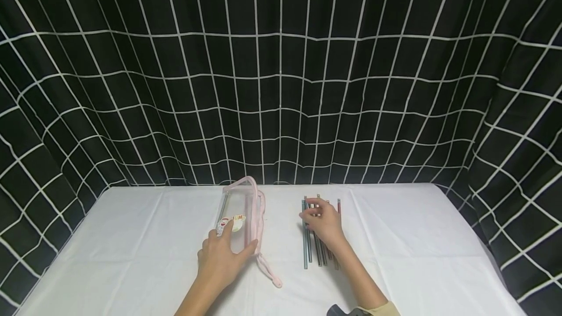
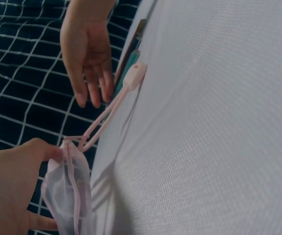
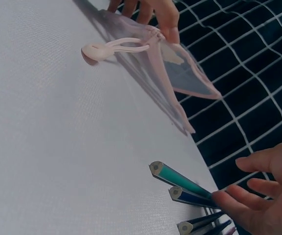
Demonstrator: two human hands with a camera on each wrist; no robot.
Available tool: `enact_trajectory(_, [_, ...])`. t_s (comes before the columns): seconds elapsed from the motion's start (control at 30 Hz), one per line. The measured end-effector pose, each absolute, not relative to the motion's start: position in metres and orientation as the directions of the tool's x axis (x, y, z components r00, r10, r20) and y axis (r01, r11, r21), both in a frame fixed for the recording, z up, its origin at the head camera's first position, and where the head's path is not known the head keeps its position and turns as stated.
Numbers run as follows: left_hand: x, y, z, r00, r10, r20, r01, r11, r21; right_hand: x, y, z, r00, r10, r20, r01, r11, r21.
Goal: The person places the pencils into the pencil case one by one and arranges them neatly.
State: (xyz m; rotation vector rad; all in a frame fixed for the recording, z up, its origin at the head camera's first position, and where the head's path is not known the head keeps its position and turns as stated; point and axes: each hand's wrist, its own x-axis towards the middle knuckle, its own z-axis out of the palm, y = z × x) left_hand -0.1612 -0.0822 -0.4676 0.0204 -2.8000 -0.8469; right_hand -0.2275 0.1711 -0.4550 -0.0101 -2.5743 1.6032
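A see-through pencil case (image 1: 240, 204) with pink edging and cartoon stickers lies left of centre on the white cloth. My left hand (image 1: 219, 260) holds it, thumb at the pink zip edge and fingers across to the far side. Inside, along the left side, a thin dark pencil-like stick shows. To the right lie several pencils (image 1: 305, 250) side by side, pointing away from me. My right hand (image 1: 326, 222) hovers close over their far half, fingers loosely bent with nothing between them. In the right wrist view its fingertips overlap a teal pencil (image 3: 177, 178) and a dark blue pencil (image 3: 189, 197).
A pink strap with a tab (image 1: 276, 282) trails from the case's near end onto the white tablecloth (image 1: 395, 228). Behind and at both sides hangs a black curtain (image 1: 281, 62) with a white grid. A dark band and beige sleeve (image 1: 384, 309) show at my right forearm.
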Motion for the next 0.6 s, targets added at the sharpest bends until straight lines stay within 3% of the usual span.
enact_trajectory(0.6, [-0.1608,-0.0823,-0.4678,-0.979,-0.070,0.190,0.046,0.838,0.544,-0.2247,0.1622,-0.4558,-0.996,0.056,0.073,-0.034,0.509,-0.860])
